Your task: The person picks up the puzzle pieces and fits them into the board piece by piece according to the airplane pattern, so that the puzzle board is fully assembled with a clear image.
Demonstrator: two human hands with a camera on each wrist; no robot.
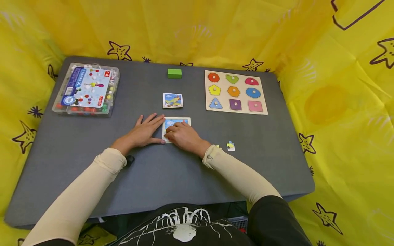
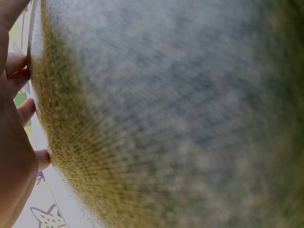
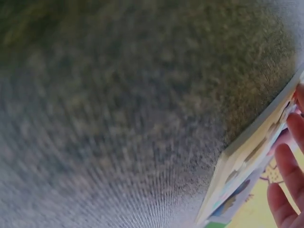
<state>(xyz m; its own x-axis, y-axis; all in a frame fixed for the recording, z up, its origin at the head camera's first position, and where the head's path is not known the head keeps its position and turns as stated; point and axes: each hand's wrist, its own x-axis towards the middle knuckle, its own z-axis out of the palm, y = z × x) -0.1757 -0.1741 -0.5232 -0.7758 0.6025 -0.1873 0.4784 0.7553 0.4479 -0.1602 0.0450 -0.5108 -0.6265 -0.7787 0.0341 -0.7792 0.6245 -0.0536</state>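
A small jigsaw puzzle board with a pale frame and a blue picture lies at mid-table. My left hand rests flat with fingers spread, its index fingertip and thumb at the board's left edge. Over the board's middle is my right hand, its bent fingers touching the picture and covering much of it. In the right wrist view, the fingers stand apart beside the tilted-looking board edge. A loose jigsaw piece lies right of the right forearm; another yellow piece is partly hidden by the sleeve.
Behind the board lies an airplane picture card, with a green block farther back. A wooden shape-peg board is at the back right. A clear plastic case of coloured beads sits back left. Yellow cloth surrounds the grey table.
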